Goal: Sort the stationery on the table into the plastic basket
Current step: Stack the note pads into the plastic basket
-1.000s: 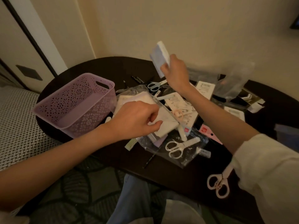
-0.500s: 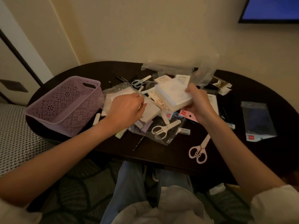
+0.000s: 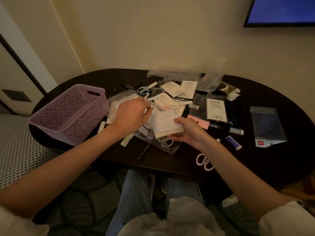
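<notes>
Because the plastic basket (image 3: 68, 113) stands left of the pile, your left hand (image 3: 131, 114), fingers curled onto the clear packets (image 3: 122, 101), is nearer; your right hand (image 3: 189, 132) grips the white pad (image 3: 166, 124) right of the basket, long axis running left-right

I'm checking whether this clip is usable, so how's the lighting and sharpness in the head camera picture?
Head view: dim, warm light, and the dark table swallows detail. Both hands look soft, and the white pad held by the right hand shows little texture. Wide-angle bending curves the table edge. The screen glows blue, without glare.
</notes>
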Motion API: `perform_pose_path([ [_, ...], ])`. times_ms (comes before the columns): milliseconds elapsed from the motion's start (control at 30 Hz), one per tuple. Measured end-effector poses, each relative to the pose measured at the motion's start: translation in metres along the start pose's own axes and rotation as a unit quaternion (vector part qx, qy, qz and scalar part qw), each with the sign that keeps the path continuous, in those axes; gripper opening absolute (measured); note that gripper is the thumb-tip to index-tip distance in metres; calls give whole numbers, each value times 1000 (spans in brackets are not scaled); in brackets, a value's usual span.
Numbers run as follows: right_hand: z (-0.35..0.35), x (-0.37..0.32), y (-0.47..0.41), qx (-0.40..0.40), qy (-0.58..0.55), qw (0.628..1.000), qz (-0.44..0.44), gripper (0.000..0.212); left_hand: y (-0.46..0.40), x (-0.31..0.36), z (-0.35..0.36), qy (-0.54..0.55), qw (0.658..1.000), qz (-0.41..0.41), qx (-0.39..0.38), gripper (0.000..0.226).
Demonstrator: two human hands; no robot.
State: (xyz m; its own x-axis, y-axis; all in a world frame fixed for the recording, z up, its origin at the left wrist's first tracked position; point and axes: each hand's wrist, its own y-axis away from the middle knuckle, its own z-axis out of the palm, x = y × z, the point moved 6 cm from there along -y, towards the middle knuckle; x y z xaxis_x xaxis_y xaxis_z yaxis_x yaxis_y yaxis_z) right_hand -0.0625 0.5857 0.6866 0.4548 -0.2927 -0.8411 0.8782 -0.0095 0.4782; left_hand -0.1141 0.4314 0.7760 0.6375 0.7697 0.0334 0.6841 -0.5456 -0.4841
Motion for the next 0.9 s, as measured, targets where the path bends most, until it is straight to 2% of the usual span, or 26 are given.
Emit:
perform_pose_path([
  [100, 18, 4, -2, -59, -132, 989, 9, 38, 0, 0, 3, 13, 1000, -2, -19, 26],
  [167, 29, 3, -3, -82, -173, 981, 6, 44, 1, -1, 4, 25, 999, -4, -35, 26],
  [267, 42, 3, -7, -98, -144, 985, -7, 46, 2, -1, 3, 44, 998, -1, -45, 26],
  [400, 49, 6, -12, -87, -96, 991, -15, 38, 5, -4, 1, 59, 997, 3, -50, 28],
  [533, 37, 10, -18, 6, 96, 994, -46, 38, 6, -9, 0, 65, 997, -1, -44, 28],
  [600, 33, 12, -21, 33, 145, 987, -56, 34, 6, -11, -1, 71, 997, -3, -38, 27],
  [767, 44, 14, -32, -2, 66, 997, -47, 19, 5, -9, -3, 73, 997, -4, -25, 28],
  [900, 52, 8, -39, 3, -6, 998, -60, 28, 5, -8, -2, 75, 997, 1, -26, 28],
])
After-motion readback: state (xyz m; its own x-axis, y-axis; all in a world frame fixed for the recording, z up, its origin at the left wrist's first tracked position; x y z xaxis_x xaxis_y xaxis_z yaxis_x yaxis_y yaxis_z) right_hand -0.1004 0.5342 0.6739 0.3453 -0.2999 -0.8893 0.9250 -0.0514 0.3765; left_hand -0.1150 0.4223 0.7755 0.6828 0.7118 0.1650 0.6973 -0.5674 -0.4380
